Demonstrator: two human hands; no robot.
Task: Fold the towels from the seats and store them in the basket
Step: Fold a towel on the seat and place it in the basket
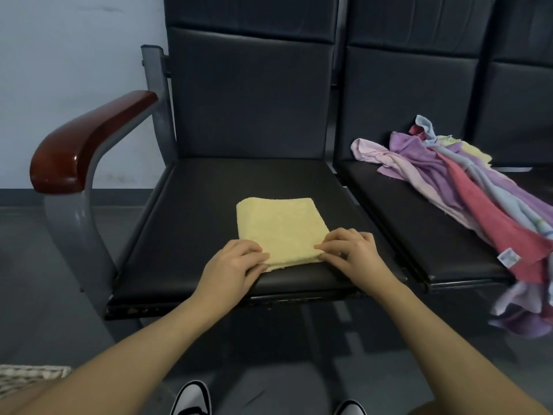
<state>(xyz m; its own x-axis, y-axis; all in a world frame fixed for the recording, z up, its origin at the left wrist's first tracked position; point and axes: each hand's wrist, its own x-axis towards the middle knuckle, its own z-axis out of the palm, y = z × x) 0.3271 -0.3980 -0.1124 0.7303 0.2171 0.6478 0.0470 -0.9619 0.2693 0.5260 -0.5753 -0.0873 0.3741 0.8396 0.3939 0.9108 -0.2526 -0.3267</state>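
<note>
A folded yellow towel (279, 227) lies flat on the left black seat (191, 211), near its front edge. My left hand (233, 265) grips the towel's near left corner, fingers curled over the edge. My right hand (353, 250) pinches the near right corner. A heap of unfolded towels (466, 187) in pink, purple, red, pale blue and yellow lies on the seat to the right and hangs over its front edge. A corner of a woven basket (27, 378) shows at the bottom left, on the floor.
A wooden armrest (83, 139) on a grey metal frame stands left of the seat. A third seat (520, 100) shows at the far right. My shoes (191, 399) are on the grey floor below the seat's front edge.
</note>
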